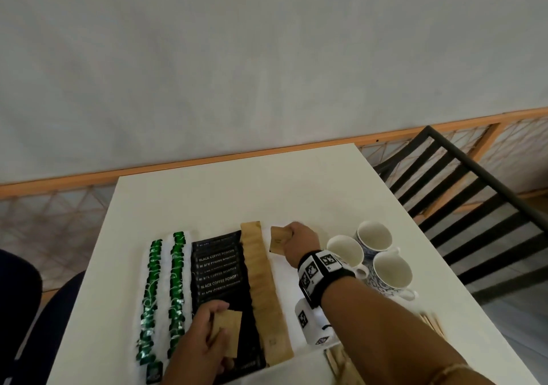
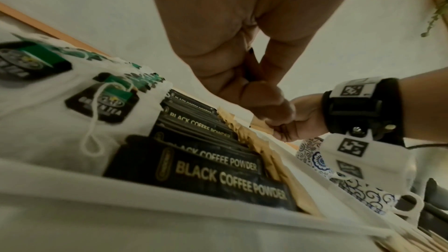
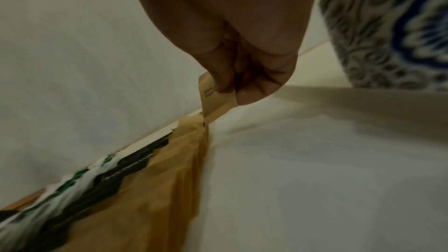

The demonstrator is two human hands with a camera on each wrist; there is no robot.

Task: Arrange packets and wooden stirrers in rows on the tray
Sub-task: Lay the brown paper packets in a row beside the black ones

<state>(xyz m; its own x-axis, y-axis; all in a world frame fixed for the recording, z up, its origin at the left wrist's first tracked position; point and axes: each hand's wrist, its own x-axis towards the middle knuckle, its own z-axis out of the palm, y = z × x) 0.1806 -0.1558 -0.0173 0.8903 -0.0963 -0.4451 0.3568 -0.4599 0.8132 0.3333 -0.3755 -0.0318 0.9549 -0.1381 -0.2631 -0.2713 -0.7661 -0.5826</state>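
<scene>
Packets lie in rows on the white tray (image 1: 284,269): green tea bags (image 1: 152,301), black coffee sachets (image 1: 218,269), brown packets (image 1: 261,284). Right hand (image 1: 301,241) pinches one brown packet (image 1: 278,244) at the far end; left hand (image 1: 204,340) grips a small brown stack (image 1: 228,330). Three cups (image 1: 373,236) stand right.

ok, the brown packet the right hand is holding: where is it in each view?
Head: brown packet right of centre, pinched by the right hand at the far end of the brown packet row.
Left wrist: mid-right, only a sliver shows by that hand's fingers.
Right wrist: centre, pinched at the fingertips.
Shared landmark: the brown packet row, just left of it.
</scene>
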